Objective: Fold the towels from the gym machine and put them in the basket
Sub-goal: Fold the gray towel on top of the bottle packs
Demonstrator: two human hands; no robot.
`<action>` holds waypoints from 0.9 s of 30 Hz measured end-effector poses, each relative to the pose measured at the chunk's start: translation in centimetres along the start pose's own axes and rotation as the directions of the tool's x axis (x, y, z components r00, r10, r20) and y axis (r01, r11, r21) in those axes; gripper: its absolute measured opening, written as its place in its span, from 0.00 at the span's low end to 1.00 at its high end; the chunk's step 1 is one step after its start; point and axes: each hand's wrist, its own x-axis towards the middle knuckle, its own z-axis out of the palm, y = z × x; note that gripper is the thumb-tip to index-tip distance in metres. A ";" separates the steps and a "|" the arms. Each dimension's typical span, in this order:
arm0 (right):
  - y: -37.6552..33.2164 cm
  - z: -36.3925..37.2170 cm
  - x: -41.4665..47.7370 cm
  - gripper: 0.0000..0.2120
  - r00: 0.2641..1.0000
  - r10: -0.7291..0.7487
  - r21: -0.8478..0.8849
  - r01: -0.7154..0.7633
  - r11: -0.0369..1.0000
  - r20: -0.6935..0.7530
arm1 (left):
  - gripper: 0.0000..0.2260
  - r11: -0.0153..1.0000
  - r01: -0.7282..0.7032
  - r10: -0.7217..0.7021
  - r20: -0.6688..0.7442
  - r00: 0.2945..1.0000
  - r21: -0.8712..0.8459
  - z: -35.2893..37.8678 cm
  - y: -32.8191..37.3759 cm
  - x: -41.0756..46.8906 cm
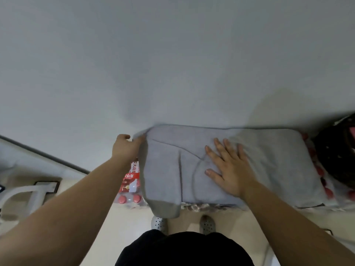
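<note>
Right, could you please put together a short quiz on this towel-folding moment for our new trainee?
1. True or false: the right hand pinches a corner of the grey towel.
2. Which part of the towel does the left hand grip? A) its near right corner B) its far left corner C) its middle
3. Fill in: by the towel's left edge, a pack of bottles shows caps coloured ____.

Key:
1. False: it lies flat on the towel, fingers spread.
2. B.
3. Red.
</note>
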 end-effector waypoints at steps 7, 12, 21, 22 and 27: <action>-3.6 -0.9 0.8 0.37 0.989 0.146 0.080 -0.143 0.987 -0.029 | 0.08 0.925 0.165 -0.066 0.283 0.957 -0.342 -0.1 -3.3 -3.1; -12.0 -3.3 3.1 0.37 0.984 0.081 0.418 -0.007 0.908 -0.160 | 0.16 0.943 -0.321 0.331 0.172 0.928 -0.082 -1.4 -2.7 -3.6; -18.0 -7.4 6.9 0.23 0.992 0.099 0.861 0.012 0.508 -0.073 | 0.09 0.594 -0.804 0.754 0.334 0.566 0.024 -0.9 -2.6 -2.3; -18.1 -7.2 7.2 0.21 0.991 0.124 0.870 -0.019 0.493 -0.049 | 0.10 0.623 -0.782 0.733 0.330 0.595 0.024 -0.8 -2.9 -2.4; -18.2 -6.4 7.7 0.14 0.933 0.356 0.839 -0.232 0.492 0.049 | 0.10 0.684 -0.729 0.681 0.331 0.653 0.033 -0.8 -4.0 -3.0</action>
